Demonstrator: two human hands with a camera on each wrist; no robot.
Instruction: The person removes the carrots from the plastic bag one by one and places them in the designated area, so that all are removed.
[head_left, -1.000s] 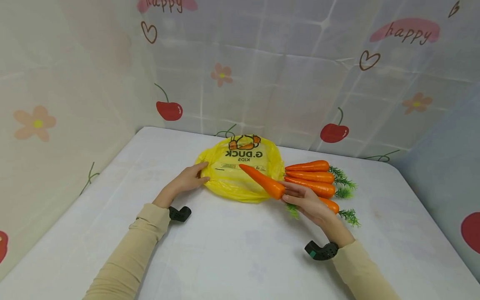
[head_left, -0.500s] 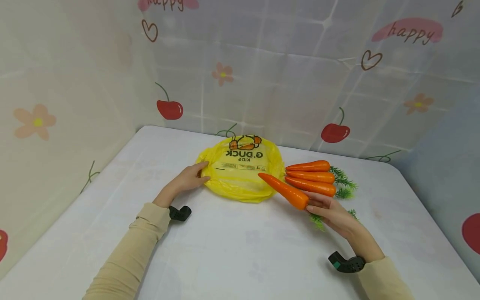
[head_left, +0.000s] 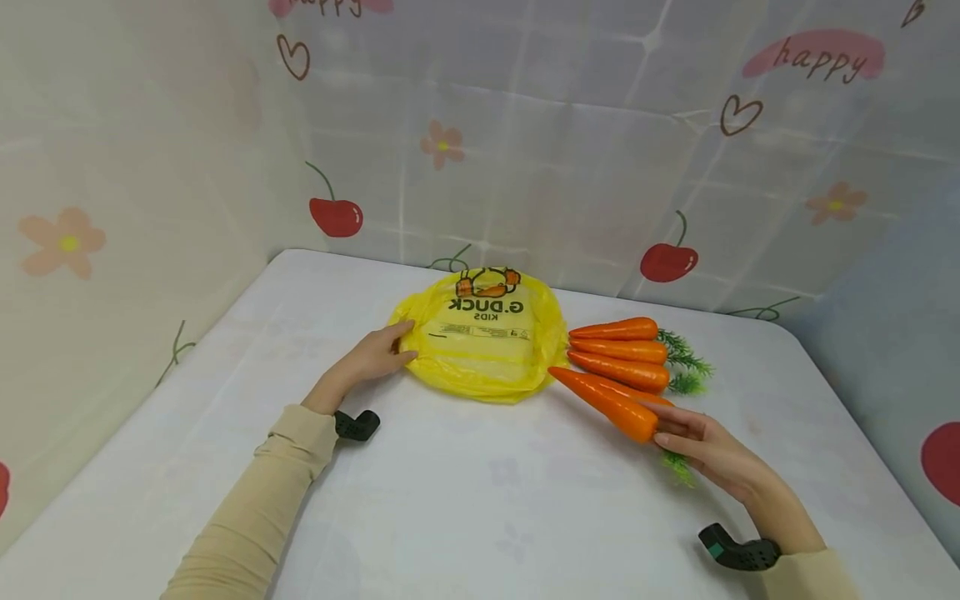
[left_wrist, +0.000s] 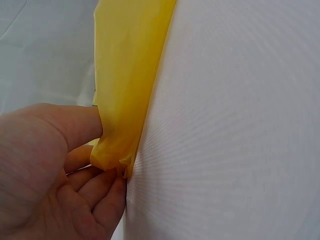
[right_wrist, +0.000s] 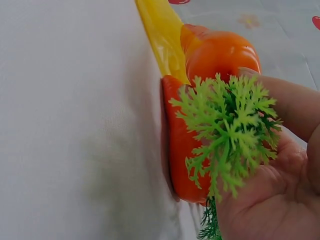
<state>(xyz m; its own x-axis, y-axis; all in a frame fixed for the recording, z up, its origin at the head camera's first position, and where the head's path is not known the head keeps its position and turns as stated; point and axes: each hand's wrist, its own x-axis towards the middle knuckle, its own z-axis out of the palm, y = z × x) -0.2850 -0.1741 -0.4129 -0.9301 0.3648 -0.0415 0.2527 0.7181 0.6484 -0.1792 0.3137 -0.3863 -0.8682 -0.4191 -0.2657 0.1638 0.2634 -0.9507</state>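
A yellow plastic bag [head_left: 487,367] printed "G.DUCK KIDS" lies flat on the table, its lettering mirrored. My left hand [head_left: 378,353] grips its left edge; the left wrist view has the thumb on one side of the yellow plastic [left_wrist: 127,65] and the fingers [left_wrist: 102,187] curled on the other. With my right hand [head_left: 712,446] I pinch a toy carrot [head_left: 618,408] at its thick end, tip pointing left toward the bag. Its light green leaves [right_wrist: 227,127] hang below the hand. Close beneath it in the right wrist view is another carrot [right_wrist: 182,150], on the table.
Several orange carrots [head_left: 622,371] with green leaves [head_left: 684,354] lie side by side right of the bag, tips toward it. A patterned curtain [head_left: 525,167] rises behind the white table [head_left: 465,500]. Each wrist wears a black device [head_left: 738,550].
My right hand has moved right and toward me with the carrot, from over the bag to beside the nearest lying carrot. The left hand stays at the bag's edge.
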